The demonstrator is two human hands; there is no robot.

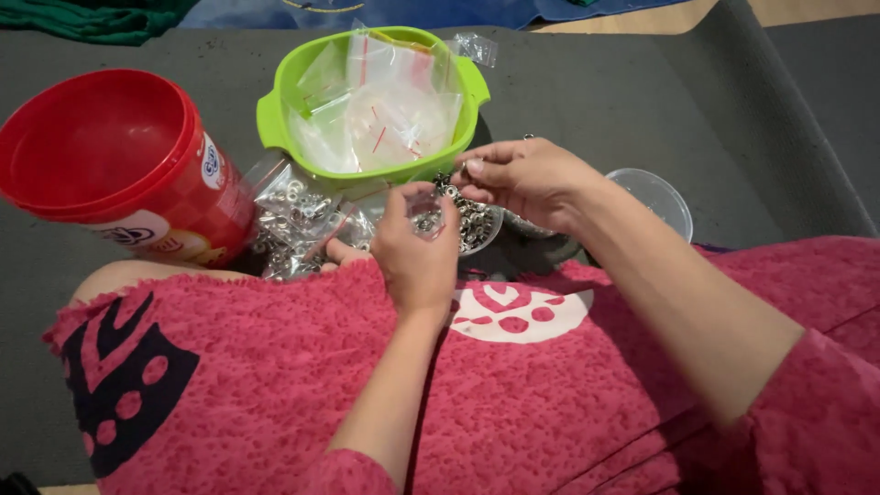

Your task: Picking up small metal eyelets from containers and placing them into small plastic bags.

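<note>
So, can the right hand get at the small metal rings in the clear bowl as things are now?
Probably yes. The right hand is directly above the clear bowl of metal rings, and nothing lies between them. The left hand beside it holds a small clear bag.

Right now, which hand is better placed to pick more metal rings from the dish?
Right hand: its fingertips hover directly over the rings in the clear dish. Left hand is busy holding a small clear bag.
</note>
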